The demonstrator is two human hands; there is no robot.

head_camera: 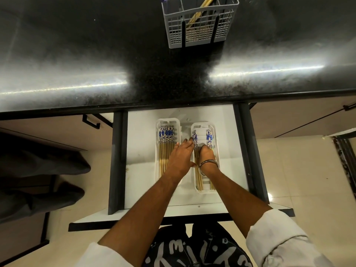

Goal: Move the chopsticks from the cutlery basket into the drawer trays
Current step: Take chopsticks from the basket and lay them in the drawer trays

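Two trays sit side by side in the open drawer (138, 151) at frame centre: left tray (158, 122), right tray (200, 124), both white moulded plastic with rounded corners and low walls.

Left tray: we count a full row of chopsticks (165, 147), laid parallel, patterned ends all toward the counter, so we judge this one filled.

Right tray: fewer sticks (198, 176), some along its left wall and some along the right, ribbed floor bare between them.

Chopsticks: slim pale bamboo shafts with blue-and-white printed tops, smooth and straight.

Left hand (181, 157): flat, fingers together and extended, lying over the gap between the trays with fingertips at the right tray's left-hand sticks; we take it as steadying or aligning them, gripping nothing.

Right hand (207, 153): curled down inside the right tray, metal bangle at the wrist; whether the fingers are closed on sticks we cannot tell.

Basket (200, 26): grey plastic grid, upper centre of frame on the black speckled counter (77, 54), well apart from the drawer. More chopsticks (194, 19) lean inside it, so the job is not finished.
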